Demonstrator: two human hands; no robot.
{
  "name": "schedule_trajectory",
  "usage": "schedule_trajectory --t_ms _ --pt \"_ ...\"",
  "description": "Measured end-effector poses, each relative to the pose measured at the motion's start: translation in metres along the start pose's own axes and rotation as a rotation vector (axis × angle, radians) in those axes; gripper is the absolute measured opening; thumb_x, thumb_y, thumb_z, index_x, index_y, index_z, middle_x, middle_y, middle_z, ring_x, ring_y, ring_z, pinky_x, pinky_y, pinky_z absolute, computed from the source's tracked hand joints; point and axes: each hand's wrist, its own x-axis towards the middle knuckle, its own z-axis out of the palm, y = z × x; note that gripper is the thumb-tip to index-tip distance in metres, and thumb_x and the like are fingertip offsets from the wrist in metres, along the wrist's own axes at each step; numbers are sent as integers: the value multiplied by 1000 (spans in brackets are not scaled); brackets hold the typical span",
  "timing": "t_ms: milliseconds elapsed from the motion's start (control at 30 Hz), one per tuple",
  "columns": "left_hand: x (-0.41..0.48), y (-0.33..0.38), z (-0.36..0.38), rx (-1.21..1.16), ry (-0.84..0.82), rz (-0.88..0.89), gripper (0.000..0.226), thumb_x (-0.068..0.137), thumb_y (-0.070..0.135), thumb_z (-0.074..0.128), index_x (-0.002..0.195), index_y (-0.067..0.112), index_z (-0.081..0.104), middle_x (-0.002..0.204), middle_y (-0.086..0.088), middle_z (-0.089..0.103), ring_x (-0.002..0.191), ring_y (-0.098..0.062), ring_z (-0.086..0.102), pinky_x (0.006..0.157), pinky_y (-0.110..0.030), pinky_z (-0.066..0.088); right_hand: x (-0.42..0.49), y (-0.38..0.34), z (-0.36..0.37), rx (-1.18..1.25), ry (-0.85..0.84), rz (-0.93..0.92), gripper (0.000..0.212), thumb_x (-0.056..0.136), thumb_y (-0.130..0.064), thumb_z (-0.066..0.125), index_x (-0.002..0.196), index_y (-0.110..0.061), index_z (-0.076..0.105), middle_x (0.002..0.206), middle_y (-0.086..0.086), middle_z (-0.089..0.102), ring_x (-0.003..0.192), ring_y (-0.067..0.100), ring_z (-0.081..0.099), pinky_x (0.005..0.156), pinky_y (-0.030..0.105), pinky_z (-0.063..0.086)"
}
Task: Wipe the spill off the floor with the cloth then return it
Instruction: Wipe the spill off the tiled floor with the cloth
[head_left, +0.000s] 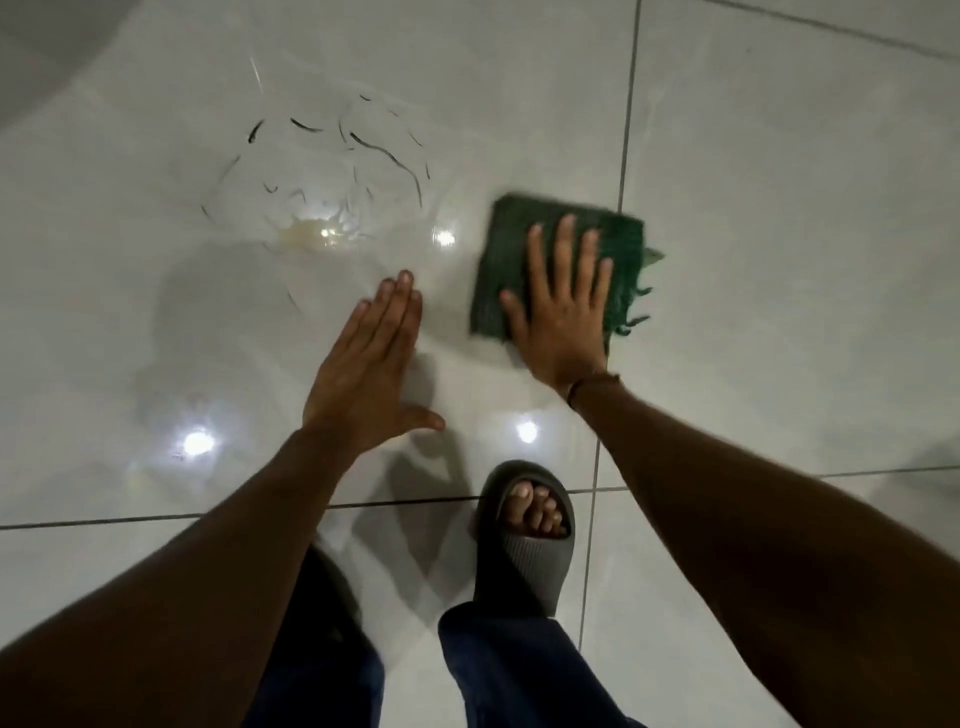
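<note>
Wiping step underway, spill (317, 234) not yet cleared: yellowish puddle with thin wet streaks sits on the white tiled floor (779, 208), up and left of the cloth (524, 249). Cloth is dark green, folded, fringed on its right edge, flat on the floor, apart from the puddle. Right hand (563, 312) lies on it palm down, fingers spread wide, pressing rather than gripping. Left hand (371, 358) is empty, flat and open, fingers together, near the floor between puddle and cloth; contact with the tile unclear. Next move likely needs the cloth pushed left and forward across the puddle and streaks under steady pressure. Sandalled foot (524, 525) stands close behind.
</note>
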Motion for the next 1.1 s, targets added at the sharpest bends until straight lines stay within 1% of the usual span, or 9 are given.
schedule_trajectory --t_ms 167,300,400,500,633,767,900,1000,1100 --pt "-9 -11 -10 89 -10 5 164 59 95 68 172 1 -5 182 -20 -10 170 -34 -6 138 -51 13 -124 47 11 -175 -169 -580 79 110 -67 34 175 -28 11 183 12 13 169 42 16 131 67 27" --pt "-30 -25 -10 86 52 -79 158 63 95 65 172 1 2 183 -20 -5 171 -34 -3 138 -51 9 -55 83 -7 -179 -115 -416 84 109 -71 31 175 -28 3 183 17 9 168 47 16 132 69 23" --pt "-48 -38 -10 75 66 -185 160 61 95 69 173 2 3 183 -19 -5 171 -34 -3 137 -55 8 -14 8 2 -37 -22 -182 83 109 -71 24 176 -26 5 183 18 0 168 51 8 135 70 5" --pt "-65 -54 -17 45 69 -303 163 59 94 73 173 3 1 183 -17 -7 170 -35 -5 137 -57 5 -46 -61 17 0 -59 -382 82 109 -71 29 176 -27 12 183 15 -3 169 49 7 134 72 7" --pt "-68 -78 -28 -2 86 -509 167 55 103 62 172 7 -10 182 -15 -17 170 -33 -13 137 -56 0 -88 -20 16 -113 -135 -766 80 107 -72 41 174 -33 21 183 10 17 169 41 17 132 67 23" --pt "-53 -103 -29 -62 127 -644 180 41 109 59 172 10 -12 182 -15 -19 170 -35 -13 136 -60 2 16 -10 -5 -124 -40 -600 84 106 -77 30 175 -31 14 184 14 14 169 45 18 132 70 20" --pt "-52 -110 -26 -70 136 -644 180 39 111 54 172 9 -12 182 -14 -19 170 -33 -13 136 -61 4 90 -139 -15 -14 67 -334 84 106 -77 26 175 -29 18 182 19 14 167 50 15 134 70 8" --pt "-60 -119 -30 -143 165 -756 179 41 110 57 171 13 -17 182 -12 -20 169 -34 -15 136 -60 1 48 -163 -4 -57 -5 -554 82 108 -74 29 175 -27 20 183 19 15 168 48 14 133 71 14" --pt "-68 -133 -33 -173 139 -736 178 40 110 58 171 17 -19 181 -9 -23 169 -35 -17 134 -65 3 5 -85 -5 -155 -88 -737 81 108 -74 29 175 -30 17 183 16 14 169 45 14 132 70 19"
